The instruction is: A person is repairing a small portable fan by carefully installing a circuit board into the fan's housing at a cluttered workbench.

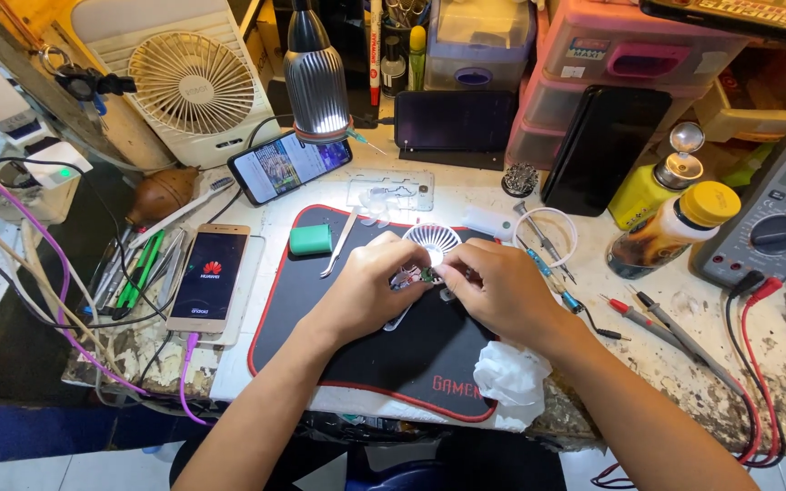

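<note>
Seen from the head camera, a small circuit board is pinched between the fingertips of both hands over a black mat with a red edge. The left hand is closed narrowly on the board's left end, and the right hand is closed on its right end, the thumbs nearly touching. Just beyond the fingertips, a small round white fan-shaped part is lit brightly by the lamp further back. A green block and metal tweezers lie on the mat just past the left hand. Well to the left of that hand, a smartphone with a lit start-up screen is laid beside green-handled tools. A crumpled white tissue is seen near the right wrist. To the right of the right hand, red and black probe leads, a yellow-capped bottle and a grey multimeter are set on the worn bench.
</note>
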